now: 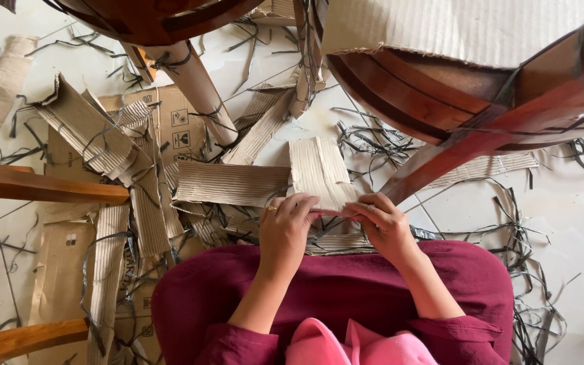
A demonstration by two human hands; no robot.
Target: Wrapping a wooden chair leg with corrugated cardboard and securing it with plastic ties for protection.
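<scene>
My left hand [285, 226] and my right hand [381, 226] meet above my lap, which is covered in maroon cloth [332, 284]. Both pinch a small, thin pinkish strip [332, 213] stretched between the fingertips. A ring shows on a left finger. Just beyond the hands a piece of corrugated cardboard [319, 169] lies on the floor, with another flat piece [231, 184] to its left. Pink fabric [353, 346] shows at the bottom edge.
Dark red wooden furniture legs [454, 159] partly wrapped in corrugated cardboard [461, 27] rise ahead and right. A cardboard-wrapped leg [197, 88] stands left of centre. Torn cardboard scraps [89, 132] and black plastic straps [373, 142] litter the white tiled floor [576, 216]. Lighter wooden rails [35, 184] cross at left.
</scene>
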